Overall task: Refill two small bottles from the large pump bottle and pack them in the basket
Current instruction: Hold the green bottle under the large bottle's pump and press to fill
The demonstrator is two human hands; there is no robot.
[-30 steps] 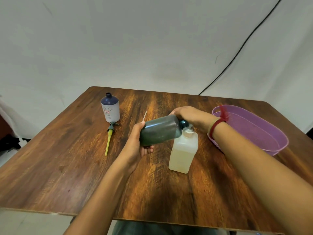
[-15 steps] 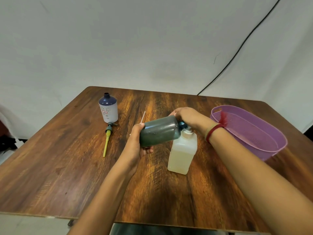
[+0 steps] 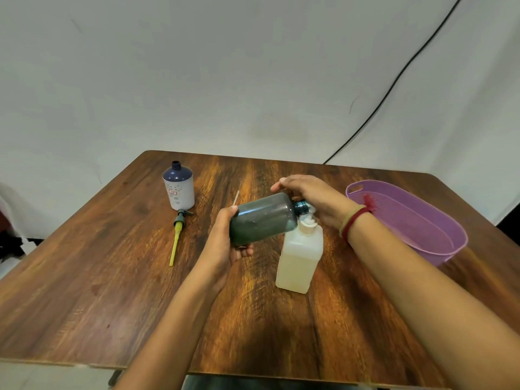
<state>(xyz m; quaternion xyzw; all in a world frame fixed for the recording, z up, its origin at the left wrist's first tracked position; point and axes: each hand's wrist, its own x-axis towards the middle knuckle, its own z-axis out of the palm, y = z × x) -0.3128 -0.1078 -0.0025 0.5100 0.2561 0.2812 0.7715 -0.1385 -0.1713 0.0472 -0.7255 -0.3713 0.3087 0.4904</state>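
My left hand (image 3: 226, 243) grips the base of a dark green small bottle (image 3: 263, 218), held nearly level with its open neck at the pump spout. The large pump bottle (image 3: 299, 257), translucent with pale yellowish liquid, stands at the table's middle. My right hand (image 3: 312, 197) lies over its white pump head with curled fingers; the pump head is mostly hidden. A second small bottle (image 3: 179, 187), white with a dark blue shoulder and no cap, stands at the back left. The purple basket (image 3: 439, 250) sits on the right and holds nothing.
A pump cap with a yellow tube (image 3: 177, 237) lies on the wooden table (image 3: 112, 291) in front of the white bottle. A thin pale stick (image 3: 235, 197) lies behind the dark bottle. A black cable (image 3: 394, 83) runs down the white backdrop.
Both hands and the two bottles keep their positions; only the head camera shifts slightly.
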